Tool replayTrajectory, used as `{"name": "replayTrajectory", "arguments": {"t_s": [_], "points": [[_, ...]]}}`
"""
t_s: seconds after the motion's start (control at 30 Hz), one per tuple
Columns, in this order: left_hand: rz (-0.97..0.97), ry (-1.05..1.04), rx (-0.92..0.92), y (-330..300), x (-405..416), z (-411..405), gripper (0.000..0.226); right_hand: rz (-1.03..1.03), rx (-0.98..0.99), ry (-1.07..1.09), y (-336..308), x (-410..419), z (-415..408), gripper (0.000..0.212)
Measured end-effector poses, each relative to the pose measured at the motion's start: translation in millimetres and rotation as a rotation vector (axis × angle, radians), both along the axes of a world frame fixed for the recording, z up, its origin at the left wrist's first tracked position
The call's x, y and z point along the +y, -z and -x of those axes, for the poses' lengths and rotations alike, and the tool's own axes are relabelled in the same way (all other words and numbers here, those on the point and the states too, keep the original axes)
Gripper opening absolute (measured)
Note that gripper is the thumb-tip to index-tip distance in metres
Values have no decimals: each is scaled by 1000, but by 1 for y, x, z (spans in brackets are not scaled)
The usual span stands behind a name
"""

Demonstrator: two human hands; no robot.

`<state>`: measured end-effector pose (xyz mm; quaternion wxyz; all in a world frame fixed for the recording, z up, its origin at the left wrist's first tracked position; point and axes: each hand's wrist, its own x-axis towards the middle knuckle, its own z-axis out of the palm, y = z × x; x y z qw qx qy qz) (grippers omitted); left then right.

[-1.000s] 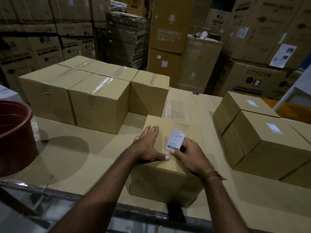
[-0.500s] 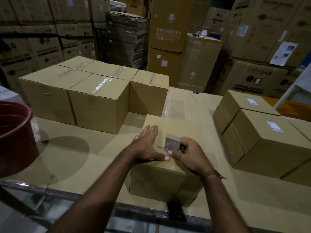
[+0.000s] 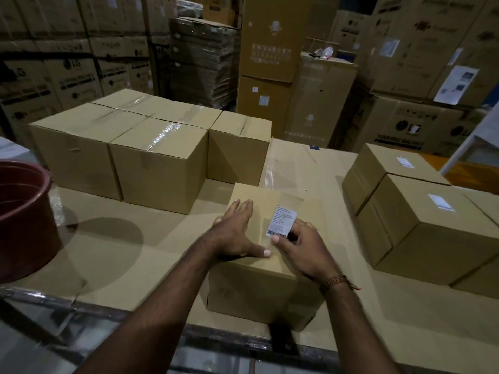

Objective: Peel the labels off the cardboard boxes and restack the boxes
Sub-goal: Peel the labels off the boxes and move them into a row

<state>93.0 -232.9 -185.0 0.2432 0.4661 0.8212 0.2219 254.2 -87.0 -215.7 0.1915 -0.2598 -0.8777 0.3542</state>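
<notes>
I see the near cardboard box [image 3: 259, 282] on the cardboard-covered table [image 3: 113, 255], at its front edge. My left hand [image 3: 237, 233] lies flat and unclenched on the box top, thumb out toward the white barcode label [image 3: 282, 221]. My right hand [image 3: 305, 247] pinches the label's right edge, the label partly lifted. 2 labelled boxes [image 3: 432, 225] sit to the right, plain boxes [image 3: 151, 149] behind left, a red tub [image 3: 24, 220] far left.

Bare cardboard-covered tabletop [image 3: 113, 255] lies open left of the left hand [image 3: 235, 233], up to a dark red plastic bucket [image 3: 24, 220]. Plain brown taped cartons [image 3: 159, 163] block ahead-left (a solid row); white-labelled brown cartons [image 3: 432, 225] block right of the right hand [image 3: 305, 247].
</notes>
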Motion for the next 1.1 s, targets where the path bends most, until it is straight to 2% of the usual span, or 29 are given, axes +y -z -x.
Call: {"name": "replayTrajectory", "arguments": {"t_s": [0.4, 0.6, 0.7, 0.83, 0.9, 1.0, 1.1], "points": [[-11, 3, 19, 1, 0, -1, 136, -58, -8, -23, -4, -2, -3, 33], [-13, 11, 29, 5, 1, 2, 137, 35, -26, 46, -3, -5, -5, 34], [-18, 27, 52, 7, 0, 4, 138, 30, -14, 28, -2, -6, -4, 40], [22, 84, 69, 6, 2, 7, 147, 57, -23, -1, 1, -4, 1, 66], [39, 105, 68, 5, 3, 9, 149, 52, 0, 1, 4, -3, 3, 60], [27, 111, 66, 9, 2, 14, 152, 37, 32, 14, -1, -7, 1, 37], [-8, 116, 106, 19, 1, 20, 150, 43, 60, 27, -6, -8, -2, 40]]}}
